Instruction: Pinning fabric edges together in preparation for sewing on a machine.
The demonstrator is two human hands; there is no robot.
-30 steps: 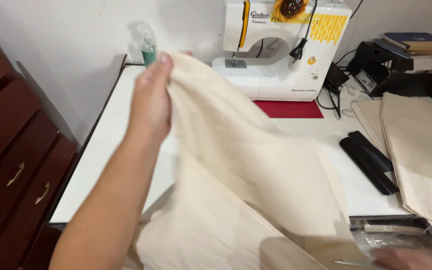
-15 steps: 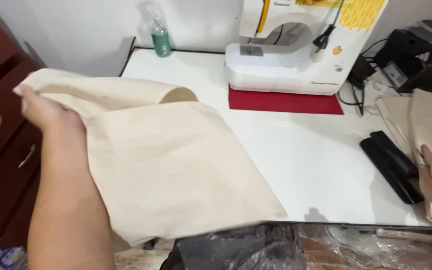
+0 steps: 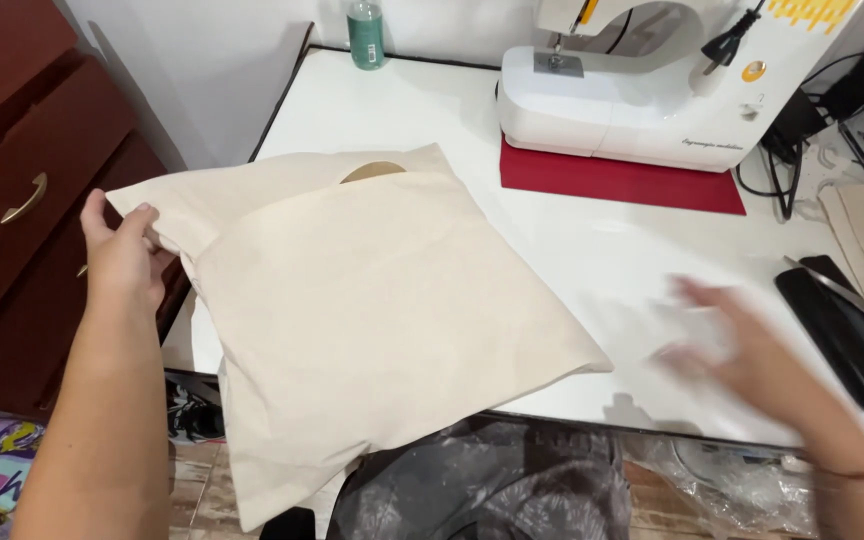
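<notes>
The left hand (image 3: 122, 255) is pinching the cream fabric bag (image 3: 372, 320) overhanging the bench (image 3: 592, 250), while the blurred, empty right hand (image 3: 742, 350) is spreading open; released, it is likely sliding floorward.

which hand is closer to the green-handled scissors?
Right. The right hand is blurred over the white table, just left of the scissors. The left hand grips the cream fabric at the table's far left edge.

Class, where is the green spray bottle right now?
The green spray bottle stands at the table's far edge, left of the white sewing machine.
</notes>
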